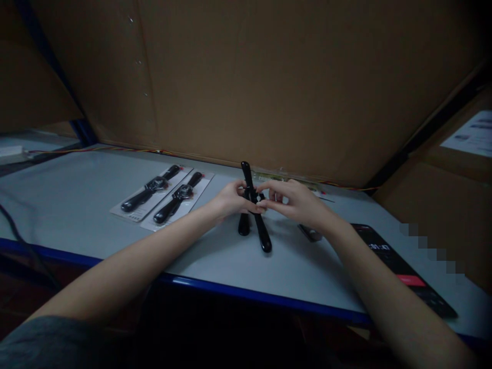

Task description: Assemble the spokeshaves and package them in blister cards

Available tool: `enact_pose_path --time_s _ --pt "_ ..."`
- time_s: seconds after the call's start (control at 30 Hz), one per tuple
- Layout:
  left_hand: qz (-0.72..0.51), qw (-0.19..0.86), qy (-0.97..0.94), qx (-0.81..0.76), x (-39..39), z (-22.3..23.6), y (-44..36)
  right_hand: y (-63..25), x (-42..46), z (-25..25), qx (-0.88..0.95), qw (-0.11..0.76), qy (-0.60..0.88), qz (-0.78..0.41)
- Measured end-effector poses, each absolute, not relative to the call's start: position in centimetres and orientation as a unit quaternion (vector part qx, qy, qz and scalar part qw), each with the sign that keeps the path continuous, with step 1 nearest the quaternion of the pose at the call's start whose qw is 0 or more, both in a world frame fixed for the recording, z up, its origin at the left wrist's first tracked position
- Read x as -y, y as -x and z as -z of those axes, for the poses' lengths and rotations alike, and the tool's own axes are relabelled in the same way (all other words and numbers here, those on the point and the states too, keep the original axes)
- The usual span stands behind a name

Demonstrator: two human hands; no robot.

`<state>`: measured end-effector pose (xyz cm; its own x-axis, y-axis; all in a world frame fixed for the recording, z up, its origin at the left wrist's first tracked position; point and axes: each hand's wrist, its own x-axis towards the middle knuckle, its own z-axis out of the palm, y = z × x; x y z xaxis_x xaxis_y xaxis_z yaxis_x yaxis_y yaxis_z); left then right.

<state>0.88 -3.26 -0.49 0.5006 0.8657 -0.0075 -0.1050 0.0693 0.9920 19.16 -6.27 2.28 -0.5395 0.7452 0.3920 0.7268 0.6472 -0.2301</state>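
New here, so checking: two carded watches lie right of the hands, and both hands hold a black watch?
The left hand and right hand hold a black watch, but the head view shows the carded watches left of them, not right.

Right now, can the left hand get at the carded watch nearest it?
Probably yes: the left hand sits close to the carded watch, with nothing visible between them on the table. It would first have to let go of the black strap watch it holds.
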Motion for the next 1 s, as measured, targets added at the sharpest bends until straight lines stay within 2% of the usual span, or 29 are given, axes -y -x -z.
enact_pose_path --time_s 0.1,0.17,0.27,0.37,0.43,0.5,0.77,1.0 --pt "-0.346 0.719 -0.505 -0.330 3.2 0.0 -0.7 -20.9 5.5 -2.8 0.826 0.331 0.451 -0.073" --pt "-0.341 0.750 -0.470 -0.317 3.0 -0.1 -0.6 -22.8 4.0 -2.9 0.781 0.380 0.490 -0.067" --pt "-0.344 0.777 -0.427 -0.309 2.6 -0.1 -0.4 -25.7 0.4 -2.2 0.740 0.344 0.577 -0.018" --pt "-0.346 0.773 -0.417 -0.330 2.2 0.0 -0.3 -27.8 -2.8 -0.8 0.732 0.228 0.640 0.049" --pt "-0.338 0.767 -0.423 -0.344 2.1 0.1 -0.3 -28.6 -4.2 0.2 0.730 0.164 0.662 0.053" --pt "-0.335 0.762 -0.424 -0.356 2.1 0.0 -0.3 -29.0 -5.0 0.9 0.729 0.140 0.669 0.040" --pt "-0.371 0.738 -0.442 -0.351 2.5 -0.2 -0.3 -29.5 -7.6 2.6 0.670 0.173 0.721 -0.018" --pt "-0.361 0.743 -0.442 -0.350 2.2 0.1 -0.1 -28.4 -9.9 2.9 0.634 0.211 0.744 -0.012"
